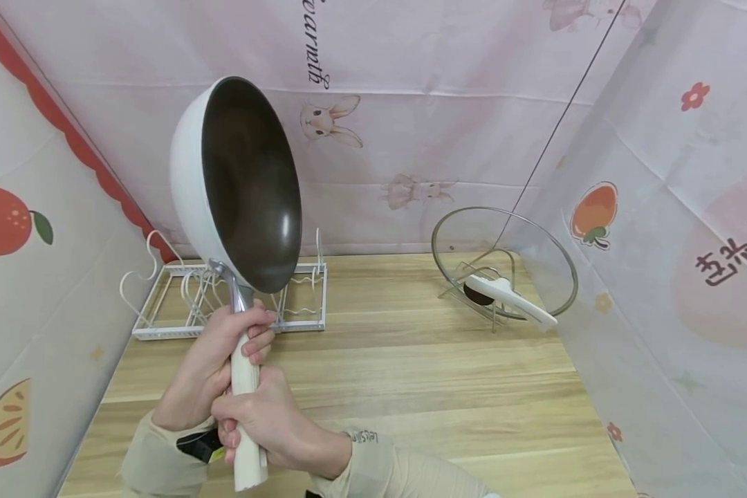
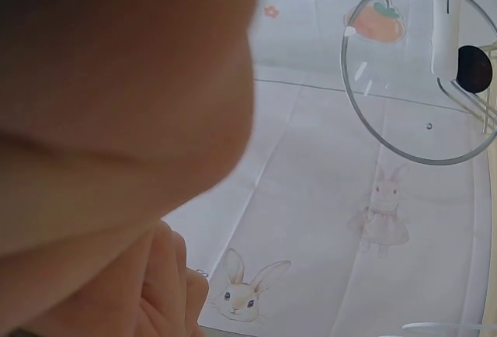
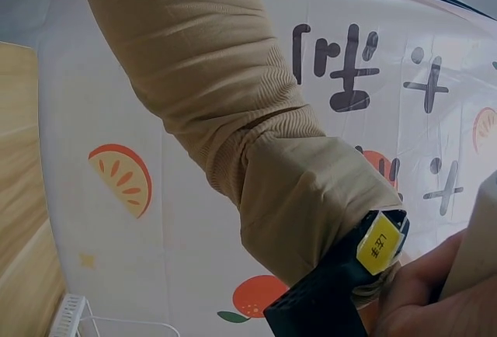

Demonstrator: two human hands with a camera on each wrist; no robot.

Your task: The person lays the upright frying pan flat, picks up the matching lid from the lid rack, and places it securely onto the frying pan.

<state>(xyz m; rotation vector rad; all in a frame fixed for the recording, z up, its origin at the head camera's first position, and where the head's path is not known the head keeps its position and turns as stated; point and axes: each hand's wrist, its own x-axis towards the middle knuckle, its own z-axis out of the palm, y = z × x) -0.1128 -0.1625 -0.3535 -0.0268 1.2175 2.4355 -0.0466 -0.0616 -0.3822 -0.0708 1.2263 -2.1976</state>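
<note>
A deep wok (image 1: 252,187), white outside and dark brown inside, is held up tilted on its side in the head view, its mouth turned to the right. My left hand (image 1: 208,366) grips the upper part of its white handle, close under the metal neck. Lower down, my right hand (image 1: 268,415) wraps round the same handle, whose end sticks out below. In the left wrist view my hand (image 2: 116,119) is blurred and fills the left side. A corner of the handle (image 3: 474,248) shows beside my right hand (image 3: 435,298) in the right wrist view.
Behind the wok, a white wire rack (image 1: 292,325) stands on the wooden table (image 1: 411,387). At the right, a glass lid (image 1: 535,242) with a white handle leans on a small metal stand (image 1: 494,321). Printed cloth walls (image 1: 398,124) enclose the table.
</note>
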